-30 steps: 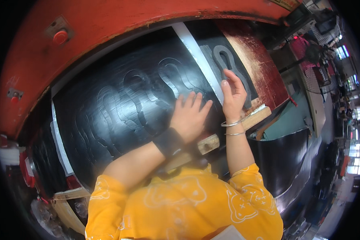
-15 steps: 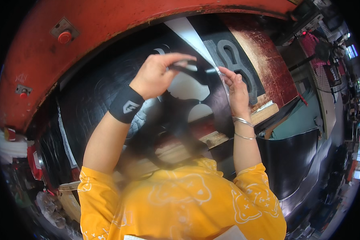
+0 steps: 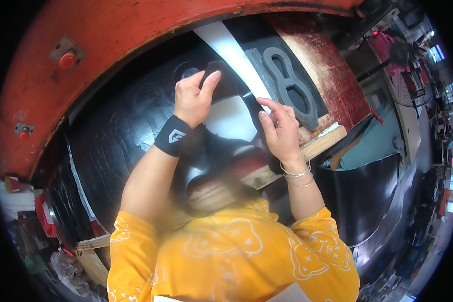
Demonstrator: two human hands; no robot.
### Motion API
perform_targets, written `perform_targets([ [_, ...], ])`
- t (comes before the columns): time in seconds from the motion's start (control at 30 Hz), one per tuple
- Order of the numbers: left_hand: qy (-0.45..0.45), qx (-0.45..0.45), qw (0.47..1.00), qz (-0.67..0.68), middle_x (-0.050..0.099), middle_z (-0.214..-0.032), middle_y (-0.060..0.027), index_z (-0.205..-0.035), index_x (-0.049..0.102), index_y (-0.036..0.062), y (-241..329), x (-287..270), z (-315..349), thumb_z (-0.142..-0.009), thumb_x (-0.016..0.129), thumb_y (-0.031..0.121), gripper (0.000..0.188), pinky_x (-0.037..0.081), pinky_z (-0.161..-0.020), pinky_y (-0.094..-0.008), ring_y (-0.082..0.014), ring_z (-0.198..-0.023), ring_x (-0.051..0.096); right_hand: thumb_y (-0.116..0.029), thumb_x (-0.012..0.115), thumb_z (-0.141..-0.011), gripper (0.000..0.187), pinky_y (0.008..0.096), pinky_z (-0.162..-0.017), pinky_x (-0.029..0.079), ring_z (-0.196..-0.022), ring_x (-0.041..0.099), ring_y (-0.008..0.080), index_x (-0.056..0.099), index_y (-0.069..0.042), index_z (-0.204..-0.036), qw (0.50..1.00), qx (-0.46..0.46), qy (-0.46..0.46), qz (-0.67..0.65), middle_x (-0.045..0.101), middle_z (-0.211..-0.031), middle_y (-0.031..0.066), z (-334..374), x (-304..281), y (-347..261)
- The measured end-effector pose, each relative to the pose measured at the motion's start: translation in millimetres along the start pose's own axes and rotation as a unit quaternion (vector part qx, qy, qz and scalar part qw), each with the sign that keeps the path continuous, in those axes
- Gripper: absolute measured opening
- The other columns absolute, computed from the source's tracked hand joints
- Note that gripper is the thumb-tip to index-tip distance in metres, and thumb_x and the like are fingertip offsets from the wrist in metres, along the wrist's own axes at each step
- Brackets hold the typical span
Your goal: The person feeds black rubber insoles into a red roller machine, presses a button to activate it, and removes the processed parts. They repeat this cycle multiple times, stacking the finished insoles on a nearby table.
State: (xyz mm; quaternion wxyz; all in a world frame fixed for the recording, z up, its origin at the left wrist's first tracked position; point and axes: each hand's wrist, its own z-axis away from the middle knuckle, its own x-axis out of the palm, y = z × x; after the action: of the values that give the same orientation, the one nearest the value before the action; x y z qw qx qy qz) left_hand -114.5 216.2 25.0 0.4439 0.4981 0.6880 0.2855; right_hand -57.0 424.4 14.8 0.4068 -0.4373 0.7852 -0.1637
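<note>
My left hand (image 3: pixel 194 98), with a black wristband, is closed on a floppy black sheet (image 3: pixel 221 146) with large cut-out holes. A corner of it sticks up between thumb and fingers. The sheet hangs toward my body, its near part blurred. Beside its right edge, my right hand (image 3: pixel 283 131) has thumb and forefinger apart, with nothing visibly gripped. Just beyond the right hand lies a grey cutting die (image 3: pixel 288 81) shaped like a shoe sole, with two openings. Under my hands a larger black sheet (image 3: pixel 105 136) bears curved outline marks.
A red machine beam (image 3: pixel 136 35) with red push buttons (image 3: pixel 67 60) arches across the far side. A white strip (image 3: pixel 231 48) runs toward my right hand. To the right are a worn red board (image 3: pixel 332 75), a wooden edge strip (image 3: pixel 323 145) and a hanging black sheet (image 3: pixel 362 201).
My left hand has moved slightly right and turned more upright, still holding the cut-out sheet. My right hand has shifted left and nearer, its thumb and forefinger now farther apart.
</note>
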Motion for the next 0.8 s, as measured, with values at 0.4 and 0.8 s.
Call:
perform_targets([
  [0.4, 0.451, -0.111, 0.854, 0.237, 0.064, -0.109, -0.0155, -0.113, 0.058, -0.0034, -16.4, -278.2, -46.6, -0.095, 0.058, 0.026, 0.035, 0.057, -0.079, -0.0402, -0.0253, -0.095, 0.065, -0.010, 0.060, -0.086, 0.026, 0.0358, -0.084, 0.040, -0.091, 0.056, 0.0225, 0.066, -0.009, -0.112, 0.969, 0.233, -0.002, 0.081, 0.064, -0.083, 0.0060, 60.7, -49.3, 32.2],
  [0.8, -0.183, 0.158, 0.957, -0.160, 0.062, -0.112, -0.0163, -0.112, 0.064, 0.0056, 39.2, -40.9, 69.3, -0.058, 0.068, -0.010, 0.056, 0.047, -0.097, -0.0423, -0.0343, -0.115, 0.056, -0.009, 0.064, -0.081, 0.030, 0.0372, -0.086, 0.044, -0.096, 0.059, 0.0279, 0.063, -0.006, -0.111, 0.992, 0.028, -0.065, 0.107, 0.063, -0.102, 0.0115, -9.0, -1.1, 9.0],
])
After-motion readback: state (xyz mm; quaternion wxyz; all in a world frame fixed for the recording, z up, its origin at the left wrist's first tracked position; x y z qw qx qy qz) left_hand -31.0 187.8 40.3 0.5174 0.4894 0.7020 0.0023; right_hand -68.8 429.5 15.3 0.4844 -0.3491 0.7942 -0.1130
